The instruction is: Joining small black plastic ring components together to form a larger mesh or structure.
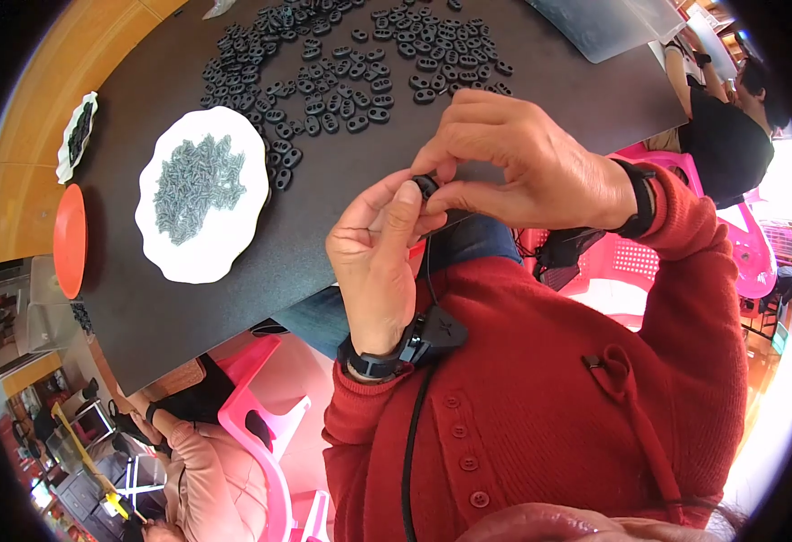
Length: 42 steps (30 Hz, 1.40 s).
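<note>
Two hands are working one small black piece (426, 185) just off the table's near edge: your left hand (379, 262) is pinching it with thumb and forefinger, and your right hand (522, 163) is closing narrow over it from 1 o'clock, fingertips pressing on its top. The piece itself is mostly hidden between them.

Risks, as judged:
- The piece is hanging over your lap rather than the table (342, 172); a slip of the thumb is likely sending it to the floor.
- Your fingers are covering the work, so any misalignment is going unseen.
- The wrist cable (411, 434) is running close below the hands and could snag.

Surface: a dark matte table. A large scatter of black oval two-hole parts (342, 72) is lying at 11 to 12 o'clock of the hands. A white scalloped plate (201, 262) holding a heap of small grey screws (199, 185) is sitting at 9 o'clock. A second small white dish (63, 154) of dark bits and an orange lid (70, 239) are lying further out at 9 o'clock, on the wooden ledge.

Room: pink plastic chairs (739, 244) are standing at 3 and 7 o'clock; another person in black (726, 135) is sitting at 2 o'clock.
</note>
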{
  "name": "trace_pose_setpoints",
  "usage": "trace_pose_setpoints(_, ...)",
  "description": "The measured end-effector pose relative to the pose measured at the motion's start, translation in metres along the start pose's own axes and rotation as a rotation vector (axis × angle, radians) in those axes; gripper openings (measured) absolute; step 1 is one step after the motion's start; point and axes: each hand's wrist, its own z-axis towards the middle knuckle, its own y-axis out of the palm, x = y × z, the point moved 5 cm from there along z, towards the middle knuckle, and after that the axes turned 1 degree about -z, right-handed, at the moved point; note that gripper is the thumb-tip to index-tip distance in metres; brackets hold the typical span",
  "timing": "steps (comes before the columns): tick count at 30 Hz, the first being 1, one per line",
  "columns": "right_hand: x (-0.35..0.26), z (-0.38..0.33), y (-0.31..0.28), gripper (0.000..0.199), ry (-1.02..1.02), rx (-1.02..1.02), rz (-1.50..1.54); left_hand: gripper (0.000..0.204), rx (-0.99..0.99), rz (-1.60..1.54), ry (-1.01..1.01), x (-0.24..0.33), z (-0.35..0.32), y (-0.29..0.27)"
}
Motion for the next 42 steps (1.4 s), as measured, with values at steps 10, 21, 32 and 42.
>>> trace_pose_setpoints(10,0.048,-0.01,0.005,0.028,0.132,-0.125,-0.278,0.032,0.089,0.53,0.214,0.008,0.0,-0.013)
trace_pose_setpoints(21,0.074,0.044,-0.016,0.021,0.18,-0.223,-0.335,0.022,0.138,0.483,0.172,0.019,-0.003,-0.02)
trace_pose_setpoints(32,0.137,0.119,0.014,0.02,0.195,-0.346,-0.437,0.023,0.118,0.401,0.19,0.029,-0.001,-0.036)
trace_pose_setpoints(42,0.121,0.119,0.002,0.025,0.277,-0.256,-0.271,0.029,0.141,0.246,0.169,0.034,0.005,-0.045)
